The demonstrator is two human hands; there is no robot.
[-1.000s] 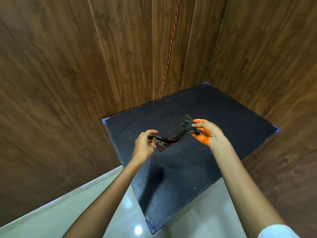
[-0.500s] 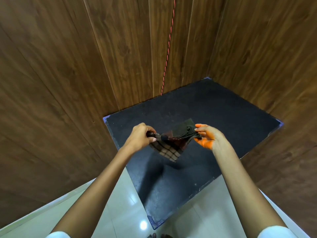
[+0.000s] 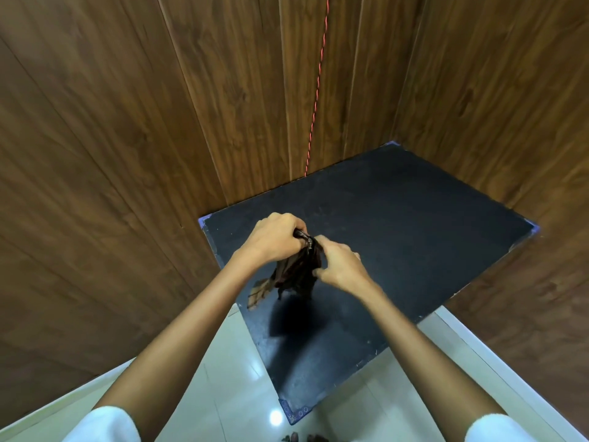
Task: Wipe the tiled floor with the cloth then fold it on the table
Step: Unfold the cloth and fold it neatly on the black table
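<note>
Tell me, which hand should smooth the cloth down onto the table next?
Probably the right hand: it sits lower, beside the hanging cloth, while the left hand holds its top above the table.

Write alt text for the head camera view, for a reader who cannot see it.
The left hand and right hand, close together, grip a bunched dark checked cloth over a black table. Wood-panelled walls enclose the table's far sides, a red cord hangs down one, and pale tiled floor lies in front.
</note>
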